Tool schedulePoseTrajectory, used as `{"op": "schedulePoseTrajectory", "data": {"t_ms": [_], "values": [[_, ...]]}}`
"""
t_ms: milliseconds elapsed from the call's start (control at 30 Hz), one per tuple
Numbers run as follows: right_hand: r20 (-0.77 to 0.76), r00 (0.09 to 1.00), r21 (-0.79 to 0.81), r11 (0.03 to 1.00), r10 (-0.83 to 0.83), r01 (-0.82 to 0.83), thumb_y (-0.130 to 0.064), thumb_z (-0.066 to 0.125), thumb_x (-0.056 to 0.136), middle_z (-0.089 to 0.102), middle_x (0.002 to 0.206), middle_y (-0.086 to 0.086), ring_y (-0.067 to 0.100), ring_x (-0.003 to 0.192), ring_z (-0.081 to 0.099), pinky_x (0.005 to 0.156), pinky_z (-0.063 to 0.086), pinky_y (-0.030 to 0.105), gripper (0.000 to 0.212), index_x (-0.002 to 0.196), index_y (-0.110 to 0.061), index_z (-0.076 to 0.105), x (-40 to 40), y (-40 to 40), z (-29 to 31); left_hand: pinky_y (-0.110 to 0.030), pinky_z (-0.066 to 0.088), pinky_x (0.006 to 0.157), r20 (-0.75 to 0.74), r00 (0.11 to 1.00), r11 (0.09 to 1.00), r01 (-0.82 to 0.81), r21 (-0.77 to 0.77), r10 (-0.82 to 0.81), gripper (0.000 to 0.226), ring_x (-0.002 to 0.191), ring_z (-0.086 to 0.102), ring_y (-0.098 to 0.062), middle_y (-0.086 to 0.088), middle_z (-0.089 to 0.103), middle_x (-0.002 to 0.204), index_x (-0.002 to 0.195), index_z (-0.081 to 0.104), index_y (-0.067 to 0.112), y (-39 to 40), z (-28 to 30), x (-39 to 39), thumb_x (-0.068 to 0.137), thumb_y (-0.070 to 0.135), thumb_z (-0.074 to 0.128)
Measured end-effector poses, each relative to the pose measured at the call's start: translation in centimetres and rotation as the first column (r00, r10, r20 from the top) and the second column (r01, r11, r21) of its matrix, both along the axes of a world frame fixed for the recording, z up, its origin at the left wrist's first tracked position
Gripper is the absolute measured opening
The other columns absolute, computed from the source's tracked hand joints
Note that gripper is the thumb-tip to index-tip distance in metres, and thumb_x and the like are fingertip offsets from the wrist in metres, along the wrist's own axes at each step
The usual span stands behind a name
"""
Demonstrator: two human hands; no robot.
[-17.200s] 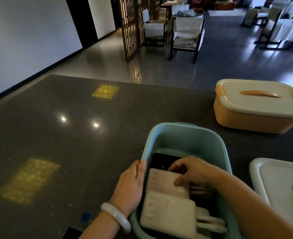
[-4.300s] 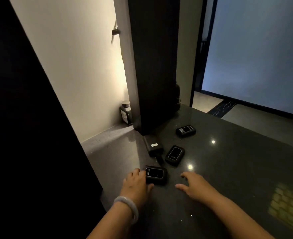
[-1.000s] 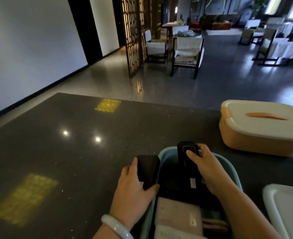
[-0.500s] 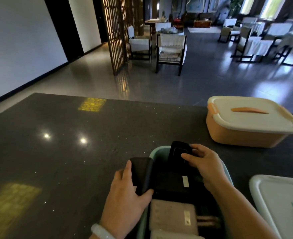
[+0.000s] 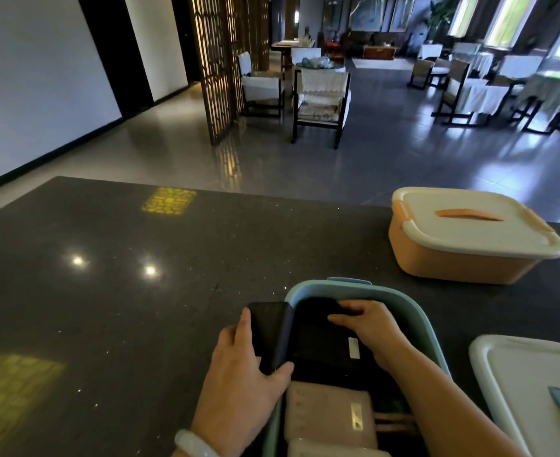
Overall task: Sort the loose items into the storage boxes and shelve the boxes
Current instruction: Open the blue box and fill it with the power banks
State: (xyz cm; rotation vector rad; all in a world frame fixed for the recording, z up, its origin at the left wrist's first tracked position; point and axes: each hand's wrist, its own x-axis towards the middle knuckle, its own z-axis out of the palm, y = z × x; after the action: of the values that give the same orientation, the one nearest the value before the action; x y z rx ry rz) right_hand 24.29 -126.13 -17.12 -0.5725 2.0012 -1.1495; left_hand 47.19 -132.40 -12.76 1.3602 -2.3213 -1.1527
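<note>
On the dark speckled stone counter (image 5: 113, 291), the left hand (image 5: 242, 377) grips a flat black rectangular device (image 5: 268, 334) over the left rim of the open pale blue plastic storage box (image 5: 414, 315): thumb on its left face, fingers curled under its near end, long axis running near to far. The right hand (image 5: 367, 328), fingers together, presses another black device (image 5: 318, 308) down at the box's far end, lying left to right.
</note>
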Motion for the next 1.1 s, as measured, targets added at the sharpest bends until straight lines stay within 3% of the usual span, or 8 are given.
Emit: {"op": "schedulePoseTrajectory", "data": {"t_ms": [133, 267, 333, 567, 700, 867, 967, 1100], "values": [[-0.012, 1.000, 0.035, 0.999, 0.010, -0.010, -0.021, 0.076, 0.079, 0.071, 0.101, -0.009, 0.011, 0.099, 0.063, 0.097, 0.048, 0.037, 0.028, 0.106, -0.028, 0.072, -0.1, -0.1, -0.2, -0.022, 0.038, 0.103, 0.009, 1.000, 1.000, 0.009, -0.003, -0.009, 0.103, 0.121, 0.041, -0.004, 0.009, 0.022, 0.145, 0.152, -0.005, 0.033, 0.1, 0.0, 0.0, 0.081, 0.053, 0.067], [-0.029, 0.999, 0.055, 0.998, 0.014, -0.012, -0.019, 0.074, 0.081, 0.066, 0.105, -0.009, 0.008, 0.100, 0.059, 0.096, 0.045, 0.031, 0.032, 0.112, -0.025, 0.067, -0.2, -0.3, -0.3, -0.016, 0.036, 0.096, 0.012, 1.000, 1.000, 0.003, 0.012, -0.003, 0.102, 0.087, 0.038, 0.008, 0.010, 0.023, 0.146, 0.152, -0.003, 0.033, 0.2, 0.1, -0.1, 0.081, 0.052, 0.067], [-0.032, 0.999, 0.055, 0.998, 0.011, -0.009, -0.018, 0.074, 0.081, 0.067, 0.107, -0.007, 0.010, 0.102, 0.059, 0.099, 0.045, 0.034, 0.033, 0.113, -0.022, 0.067, -0.2, -0.4, -0.3, -0.016, 0.036, 0.095, 0.019, 1.000, 1.000, 0.002, 0.019, -0.002, 0.102, 0.080, 0.037, 0.012, 0.010, 0.022, 0.147, 0.152, -0.003, 0.034, 0.3, 0.1, -0.1, 0.081, 0.052, 0.068], [-0.083, 0.997, 0.062, 0.998, 0.006, -0.001, -0.019, 0.073, 0.081, 0.065, 0.106, -0.008, 0.007, 0.096, 0.057, 0.094, 0.044, 0.029, 0.035, 0.116, -0.019, 0.066, -0.1, -0.5, -0.2, -0.018, 0.038, 0.095, 0.016, 1.000, 1.000, -0.015, -0.005, 0.015, 0.103, 0.091, 0.041, 0.008, 0.012, 0.023, 0.145, 0.152, -0.003, 0.035, 0.2, -0.1, 0.0, 0.079, 0.054, 0.068], [-0.096, 0.995, 0.058, 0.998, 0.014, -0.009, -0.019, 0.073, 0.082, 0.061, 0.099, -0.012, 0.002, 0.088, 0.053, 0.087, 0.041, 0.025, 0.035, 0.117, -0.019, 0.065, -0.1, -0.5, -0.2, -0.028, 0.042, 0.104, -0.005, 1.000, 0.999, -0.028, -0.016, 0.028, 0.105, 0.121, 0.045, -0.007, 0.012, 0.025, 0.142, 0.152, -0.003, 0.036, 0.1, -0.6, 0.4, 0.078, 0.055, 0.069], [-0.166, 0.986, 0.070, 0.997, 0.025, -0.014, -0.021, 0.072, 0.083, 0.064, 0.112, -0.008, 0.003, 0.092, 0.053, 0.086, 0.040, 0.023, 0.035, 0.117, -0.020, 0.065, 0.0, -0.4, 0.1, -0.032, 0.043, 0.106, -0.011, 0.999, 0.997, -0.046, -0.057, 0.045, 0.106, 0.126, 0.043, -0.011, 0.013, 0.025, 0.142, 0.151, -0.001, 0.036, -0.2, -0.4, 0.7, 0.076, 0.055, 0.071], [-0.262, 0.964, 0.072, 0.997, 0.048, -0.030, -0.023, 0.071, 0.084, 0.064, 0.108, -0.012, -0.003, 0.087, 0.053, 0.080, 0.040, 0.020, 0.029, 0.112, -0.027, 0.067, -0.2, 0.5, 0.9, -0.031, 0.041, 0.107, -0.026, 0.999, 0.995, -0.049, -0.093, 0.046, 0.106, 0.126, 0.042, -0.010, 0.013, 0.025, 0.141, 0.152, 0.000, 0.035, -0.3, 0.0, 0.6, 0.076, 0.053, 0.072], [-0.329, 0.944, 0.014, 1.000, 0.015, -0.011, -0.025, 0.068, 0.086, 0.068, 0.093, -0.014, 0.000, 0.082, 0.062, 0.076, 0.054, 0.026, 0.017, 0.101, -0.034, 0.068, 0.6, 1.6, 3.1, -0.030, 0.039, 0.108, -0.073, 0.997, 0.991, -0.046, -0.130, 0.036, 0.106, 0.126, 0.040, -0.008, 0.013, 0.027, 0.140, 0.152, 0.002, 0.036, -0.3, 0.5, 0.0, 0.075, 0.052, 0.073]]}}
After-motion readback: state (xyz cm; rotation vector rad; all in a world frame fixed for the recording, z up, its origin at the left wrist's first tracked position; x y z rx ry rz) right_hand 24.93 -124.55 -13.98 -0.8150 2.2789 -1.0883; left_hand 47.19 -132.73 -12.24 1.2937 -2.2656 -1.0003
